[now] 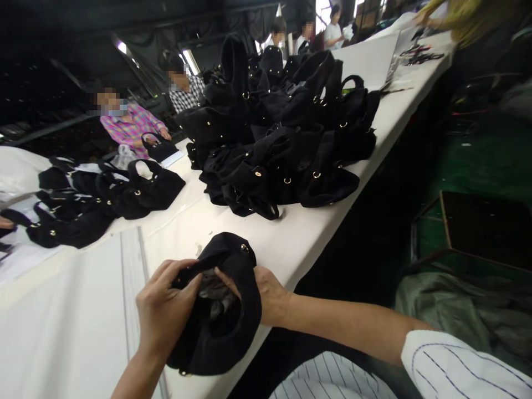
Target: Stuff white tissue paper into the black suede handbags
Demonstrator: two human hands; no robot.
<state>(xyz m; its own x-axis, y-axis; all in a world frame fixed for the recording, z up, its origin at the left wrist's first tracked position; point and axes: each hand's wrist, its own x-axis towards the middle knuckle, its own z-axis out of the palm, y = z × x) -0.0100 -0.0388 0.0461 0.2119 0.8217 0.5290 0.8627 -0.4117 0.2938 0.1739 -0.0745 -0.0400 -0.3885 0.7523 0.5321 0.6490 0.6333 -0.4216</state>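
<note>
A black fabric handbag (245, 288) with small gold-coloured metal fittings is held over the table's near edge, its mouth turned up so the grey lining shows. My left hand (166, 299) pinches the left rim, thumb inside and fingers outside. On the far side my right hand (270, 296) grips the other rim, with its thumb reaching into the opening and the other fingers partly hidden behind the fabric. Just beyond lies a large heap of similar black bags (282, 138) with gold rings and studs.
More black bags (153, 191) stand in rows at the left of the white table (299, 233). A white sheet or board (70, 316) lies at my left. Across the table, a person in a plaid shirt (128, 127) handles a bag. A dark stool (486, 227) stands right.
</note>
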